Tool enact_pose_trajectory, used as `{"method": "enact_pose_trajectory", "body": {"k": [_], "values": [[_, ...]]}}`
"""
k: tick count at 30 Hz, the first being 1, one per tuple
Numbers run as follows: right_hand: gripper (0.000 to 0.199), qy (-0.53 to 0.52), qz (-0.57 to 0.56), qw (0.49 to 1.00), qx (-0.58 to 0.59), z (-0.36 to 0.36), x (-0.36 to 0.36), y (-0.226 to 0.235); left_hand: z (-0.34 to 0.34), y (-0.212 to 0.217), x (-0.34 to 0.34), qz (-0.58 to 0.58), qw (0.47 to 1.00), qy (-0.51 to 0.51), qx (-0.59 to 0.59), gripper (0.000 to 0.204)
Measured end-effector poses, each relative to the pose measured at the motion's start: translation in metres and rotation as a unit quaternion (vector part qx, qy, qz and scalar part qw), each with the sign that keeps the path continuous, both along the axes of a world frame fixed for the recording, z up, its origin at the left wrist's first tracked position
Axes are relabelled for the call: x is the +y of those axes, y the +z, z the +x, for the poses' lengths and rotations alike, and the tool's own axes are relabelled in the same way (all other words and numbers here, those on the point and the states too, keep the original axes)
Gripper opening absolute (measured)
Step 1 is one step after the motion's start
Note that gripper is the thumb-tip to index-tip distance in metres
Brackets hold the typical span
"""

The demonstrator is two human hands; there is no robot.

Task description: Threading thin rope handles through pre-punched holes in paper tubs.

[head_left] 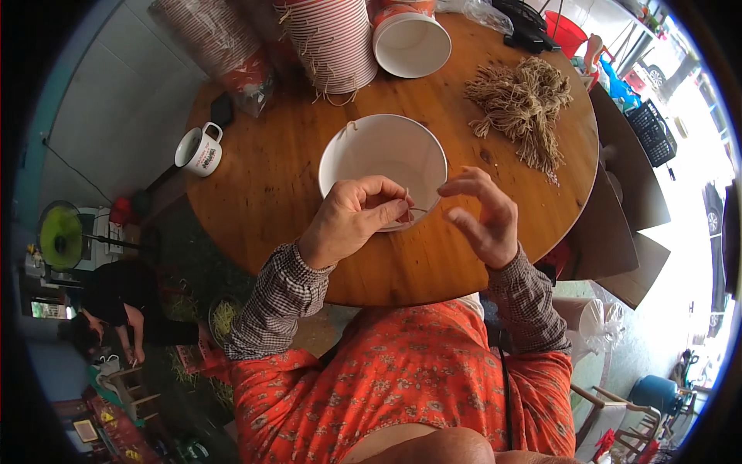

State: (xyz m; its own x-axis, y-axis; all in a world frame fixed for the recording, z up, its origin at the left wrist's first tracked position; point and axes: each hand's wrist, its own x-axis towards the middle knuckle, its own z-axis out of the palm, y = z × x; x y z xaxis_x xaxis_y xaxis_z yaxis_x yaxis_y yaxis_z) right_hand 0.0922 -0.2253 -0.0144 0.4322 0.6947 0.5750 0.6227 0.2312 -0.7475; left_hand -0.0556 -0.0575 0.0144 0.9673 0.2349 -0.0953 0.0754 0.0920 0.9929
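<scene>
A white paper bucket (379,151) stands on the round wooden table in front of me, its open mouth facing up. A short piece of cord hangs at its far rim. My left hand (348,216) is over the near rim, thumb and forefinger pinched on a thin cord (417,209) whose end shows past the fingertips. Just right of the bucket, my right hand (487,220) is raised with thumb and fingers apart and nothing visible between them. A tangled heap of tan cords (525,104) lies at the right of the table.
Nested paper buckets (328,46) with cord handles stand at the back, beside a tipped white bucket (413,46) and a plastic-wrapped stack (220,50). A mug (201,151) sits at the left edge. Cardboard boxes (603,232) stand right. Another person (116,305) bends at the left.
</scene>
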Motion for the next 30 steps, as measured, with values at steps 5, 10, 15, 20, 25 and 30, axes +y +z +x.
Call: {"method": "enact_pose_trajectory", "body": {"k": [5,10,15,20,25,30], "values": [[0.019,-0.005,0.006,0.999,-0.054,-0.004,0.004,-0.011,0.003,0.001,0.000,0.011,1.000,0.005,0.003,0.015],[0.017,-0.008,0.016,0.998,-0.064,-0.003,0.010,-0.014,0.004,0.001,-0.002,0.026,1.000,0.005,0.004,0.015],[0.018,-0.009,0.019,0.996,-0.092,-0.003,0.010,-0.013,0.005,0.001,-0.002,0.021,1.000,0.010,-0.003,0.015],[0.018,-0.017,0.028,0.994,-0.100,-0.004,0.011,-0.015,0.006,0.002,-0.003,0.028,0.999,0.019,0.005,0.015],[0.013,-0.023,0.030,0.995,-0.087,-0.007,0.016,-0.010,0.007,0.001,-0.005,0.025,1.000,0.014,-0.010,0.014],[0.012,-0.031,0.040,0.991,-0.127,0.000,0.023,-0.010,0.006,0.001,-0.003,0.156,0.988,-0.012,-0.022,0.012]]}}
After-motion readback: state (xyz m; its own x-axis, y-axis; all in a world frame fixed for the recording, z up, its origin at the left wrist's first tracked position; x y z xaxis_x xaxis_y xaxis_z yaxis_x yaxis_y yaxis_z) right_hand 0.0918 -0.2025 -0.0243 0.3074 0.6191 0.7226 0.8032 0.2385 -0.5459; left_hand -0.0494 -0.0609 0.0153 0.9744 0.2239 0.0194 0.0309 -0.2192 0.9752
